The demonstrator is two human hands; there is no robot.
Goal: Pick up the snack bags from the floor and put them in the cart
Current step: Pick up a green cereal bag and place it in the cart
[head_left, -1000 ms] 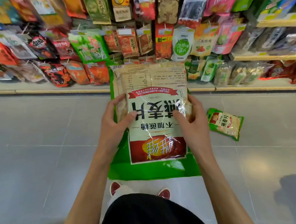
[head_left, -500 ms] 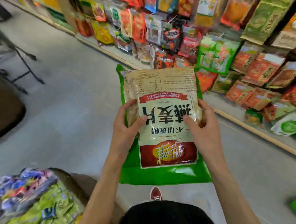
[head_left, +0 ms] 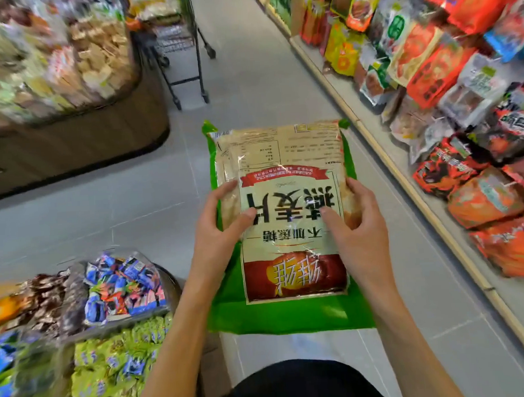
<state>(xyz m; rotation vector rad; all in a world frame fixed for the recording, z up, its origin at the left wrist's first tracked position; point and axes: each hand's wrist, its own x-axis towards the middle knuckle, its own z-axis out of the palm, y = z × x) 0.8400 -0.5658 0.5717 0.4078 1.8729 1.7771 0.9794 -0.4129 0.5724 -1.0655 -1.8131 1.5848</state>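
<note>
Swung leftward since the earlier frame, the view now takes in one cart (head_left: 171, 36) at upper centre. Candy bins (head_left: 122, 284) are seen lower left, count blurred. Two stacked snack bags (head_left: 288, 197) are held mid-frame above the floor, clamped at the sides by left hand (head_left: 220, 240) and right hand (head_left: 363, 238). One stocked shelf (head_left: 428, 214) is seen right.

The snack bag (head_left: 282, 154) was bright green around a beige front with black characters, a red ribbon and a red block. Below it the floor (head_left: 134, 211) was grey. Left of it, sweets (head_left: 122, 284) were blue and lime; right of it, packets (head_left: 491, 198) were mostly red and orange.
</note>
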